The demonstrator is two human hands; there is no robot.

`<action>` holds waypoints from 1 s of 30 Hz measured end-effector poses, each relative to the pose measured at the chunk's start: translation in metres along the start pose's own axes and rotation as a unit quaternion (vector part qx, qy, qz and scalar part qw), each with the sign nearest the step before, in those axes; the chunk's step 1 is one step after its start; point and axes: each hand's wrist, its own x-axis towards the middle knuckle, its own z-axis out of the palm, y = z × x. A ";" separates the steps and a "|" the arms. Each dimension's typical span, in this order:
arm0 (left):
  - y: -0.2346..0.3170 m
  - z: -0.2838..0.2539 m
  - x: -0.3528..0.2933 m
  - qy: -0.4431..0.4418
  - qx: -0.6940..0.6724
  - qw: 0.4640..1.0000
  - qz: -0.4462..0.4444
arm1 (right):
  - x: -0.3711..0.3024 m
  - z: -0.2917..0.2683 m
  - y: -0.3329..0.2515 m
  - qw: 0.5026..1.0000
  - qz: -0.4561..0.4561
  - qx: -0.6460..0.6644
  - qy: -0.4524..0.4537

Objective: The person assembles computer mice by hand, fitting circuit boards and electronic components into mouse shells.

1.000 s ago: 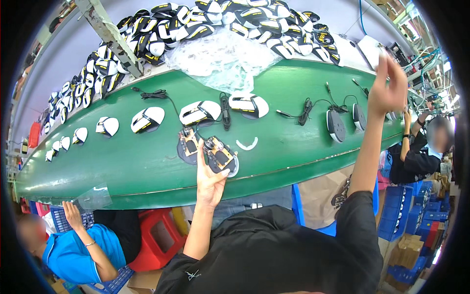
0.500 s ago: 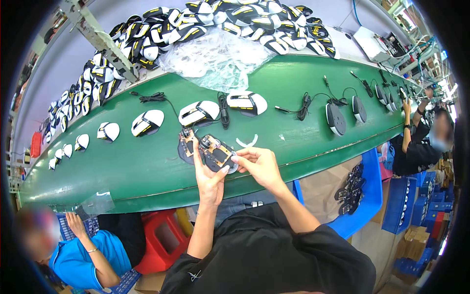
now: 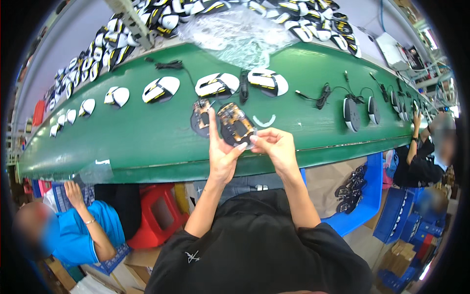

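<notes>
Held a black mouse base (image 3: 239,129), with circuit board (image 3: 232,116) upward, in the left hand (image 3: 223,159) over the near part of the green worktop (image 3: 291,110). Set the left thumb on the near edge and stretched the left index finger along the left side; could not clearly see the other left fingers. Pinched the near right edge of the same base between thumb and index finger of the right hand (image 3: 279,149). Had a second mouse base (image 3: 199,121) just left of the first, near the left index fingertip, and a curved white strip (image 3: 265,121) just beyond the right hand. Saw white-and-black mouse shells (image 3: 218,85) farther back in a row, a dark cable (image 3: 243,87) between two, and clear plastic bags (image 3: 240,39) behind.
</notes>
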 end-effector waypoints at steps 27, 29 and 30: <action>0.018 -0.019 0.032 0.058 -0.128 0.984 -0.109 | 0.043 0.003 -0.054 0.817 -0.405 -0.405 0.069; 0.016 -0.017 0.033 0.051 -0.117 0.984 -0.128 | 0.024 0.019 -0.041 0.781 -0.442 -0.440 0.034; 0.010 -0.015 0.033 0.103 -0.059 0.989 -0.088 | 0.010 0.033 -0.035 0.763 -0.425 -0.486 0.022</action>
